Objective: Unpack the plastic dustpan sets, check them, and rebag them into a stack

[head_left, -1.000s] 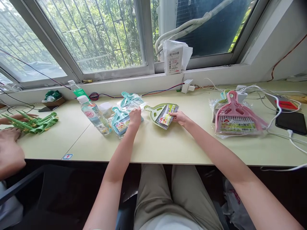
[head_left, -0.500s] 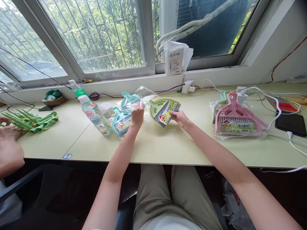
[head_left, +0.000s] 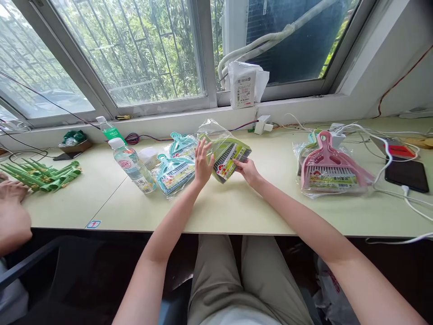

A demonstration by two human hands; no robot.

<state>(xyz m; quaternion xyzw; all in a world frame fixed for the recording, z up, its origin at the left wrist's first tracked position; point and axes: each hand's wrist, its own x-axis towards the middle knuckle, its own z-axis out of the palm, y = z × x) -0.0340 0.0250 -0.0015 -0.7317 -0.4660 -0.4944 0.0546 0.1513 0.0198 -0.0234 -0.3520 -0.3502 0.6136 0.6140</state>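
Observation:
My right hand (head_left: 249, 172) grips the lower right edge of a green dustpan-and-brush set (head_left: 233, 154) with a printed label, thumb over the front. The set is held tilted above the table. My left hand (head_left: 203, 163) is open, its fingers raised and apart, at the handle end of the set. A clear plastic bag (head_left: 215, 127) sits around the handle end, partly behind my left fingers; whether they touch it I cannot tell. Left of that hand lie two light-blue dustpan sets, a nearer one (head_left: 174, 174) and a farther one (head_left: 182, 145).
Two bottles, one clear (head_left: 133, 166) and one green-labelled (head_left: 111, 130), stand at the left. Wrapped dustpan sets, a pink one (head_left: 329, 164) in front, lie right, near cables and a phone (head_left: 407, 175). Another person's hand (head_left: 11, 189) is beside green stalk-like pieces (head_left: 50, 175).
My left hand has let go of the plastic at the handle end and its fingers have spread. The green set has tilted slightly, still in my right hand.

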